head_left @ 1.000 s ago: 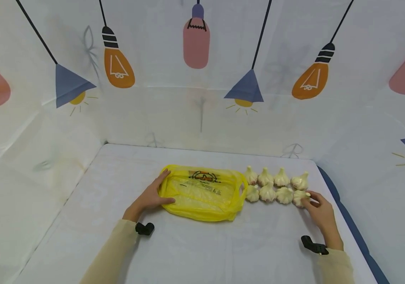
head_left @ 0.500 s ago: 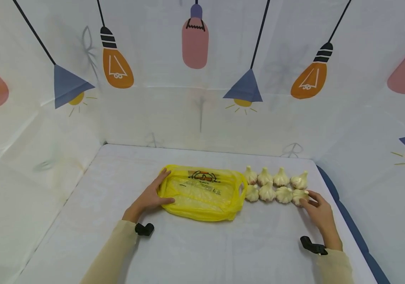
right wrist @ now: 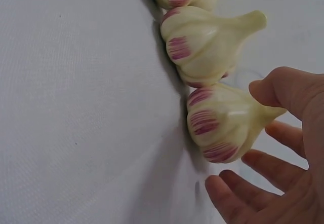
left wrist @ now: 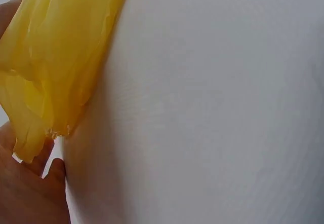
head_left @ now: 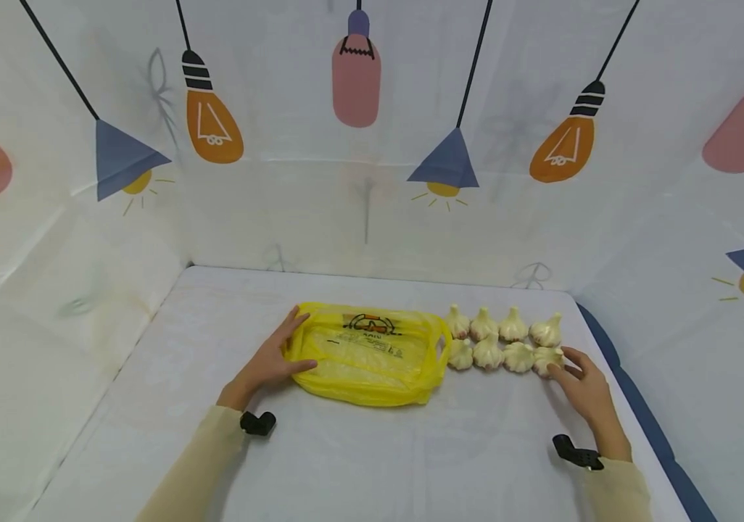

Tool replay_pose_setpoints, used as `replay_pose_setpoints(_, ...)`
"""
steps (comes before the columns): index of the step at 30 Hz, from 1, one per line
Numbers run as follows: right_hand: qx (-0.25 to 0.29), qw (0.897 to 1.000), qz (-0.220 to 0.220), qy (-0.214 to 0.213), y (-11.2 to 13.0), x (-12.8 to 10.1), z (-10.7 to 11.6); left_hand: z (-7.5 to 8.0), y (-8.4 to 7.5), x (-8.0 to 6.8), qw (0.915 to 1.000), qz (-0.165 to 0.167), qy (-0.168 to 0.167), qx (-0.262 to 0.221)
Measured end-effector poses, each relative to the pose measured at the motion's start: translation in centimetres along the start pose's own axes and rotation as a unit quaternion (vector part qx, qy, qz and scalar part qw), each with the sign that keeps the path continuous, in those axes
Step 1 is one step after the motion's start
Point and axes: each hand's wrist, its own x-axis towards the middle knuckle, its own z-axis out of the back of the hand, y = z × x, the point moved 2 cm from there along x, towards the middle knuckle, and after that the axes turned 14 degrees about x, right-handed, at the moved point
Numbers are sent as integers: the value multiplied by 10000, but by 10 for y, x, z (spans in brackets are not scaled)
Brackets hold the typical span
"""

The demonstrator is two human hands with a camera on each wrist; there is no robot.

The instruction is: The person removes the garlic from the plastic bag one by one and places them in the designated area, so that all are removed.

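You see a yellow bag (head_left: 367, 355) with black and orange print, cream garlic (right wrist: 223, 122) streaked purple, a white cloth (head_left: 372, 449), and a backdrop (head_left: 359, 210) patterned with orange, pink and blue lamps.

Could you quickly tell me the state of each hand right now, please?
Left hand: open, resting on the yellow bag.
Right hand: open, fingers around the nearest garlic bulb, not gripping it.
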Motion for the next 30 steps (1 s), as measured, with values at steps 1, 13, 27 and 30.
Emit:
replay_pose_setpoints(1, -29, 10000, 30, 23, 1, 0, 0, 2, -1, 0, 10000, -28, -39, 38)
replay_pose_setpoints(13, -772, 9949, 351, 541, 24, -8, 11, 25, -2, 0, 9991, 59, -416, 90)
replay_pose_setpoints(27, -1362, 9824, 1276, 97, 65, -15, 14, 75, 18, -11, 9900, 620, -794, 990)
replay_pose_setpoints(30, -1430, 9766, 1604, 74, 78, -18, 12, 91, 20, -16, 9837, 723, -727, 1477)
